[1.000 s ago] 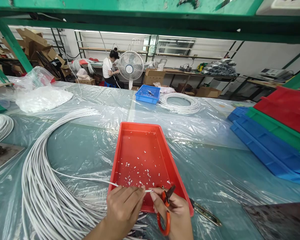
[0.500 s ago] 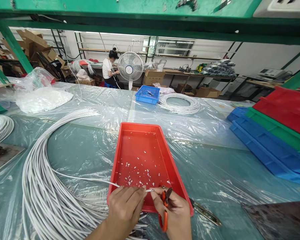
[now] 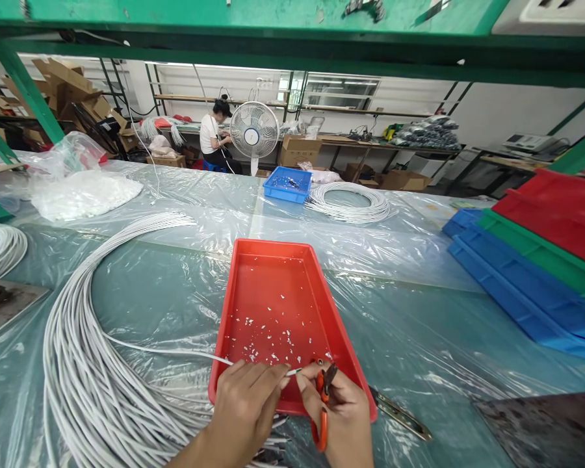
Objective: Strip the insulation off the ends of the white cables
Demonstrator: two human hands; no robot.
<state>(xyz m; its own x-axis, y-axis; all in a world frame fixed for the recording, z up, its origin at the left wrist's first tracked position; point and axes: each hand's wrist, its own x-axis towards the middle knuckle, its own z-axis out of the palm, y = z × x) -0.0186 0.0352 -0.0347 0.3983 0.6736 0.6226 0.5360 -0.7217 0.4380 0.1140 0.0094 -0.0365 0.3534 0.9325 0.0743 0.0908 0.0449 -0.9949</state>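
Observation:
Over the near end of a red tray (image 3: 223, 312), my left hand (image 3: 246, 400) is closed around a single white cable (image 3: 180, 351) close to its tip. Facing it, my right hand (image 3: 344, 406) pinches the cable's tip, where a dark bit shows, between thumb and forefinger. Orange-handled scissors (image 3: 322, 432) hang in that same hand, their loop below the palm. Small white scraps (image 3: 273, 338) are scattered on the tray's floor. From the left runs a thick curved bundle of white cables (image 3: 73, 318), which passes beneath my left forearm.
A metal tool (image 3: 404, 417) lies right of the tray. Stacked bins (image 3: 531, 279) stand at the right. Farther back are a blue tray (image 3: 285, 193), a cable coil (image 3: 351, 201) and a bag of white pieces (image 3: 85, 195). A person (image 3: 217, 140) sits beyond, near a fan (image 3: 254, 130).
The cable tip between my hands has turned slightly, and a dark bit now shows there. My hands have shifted only a little; both keep their hold.

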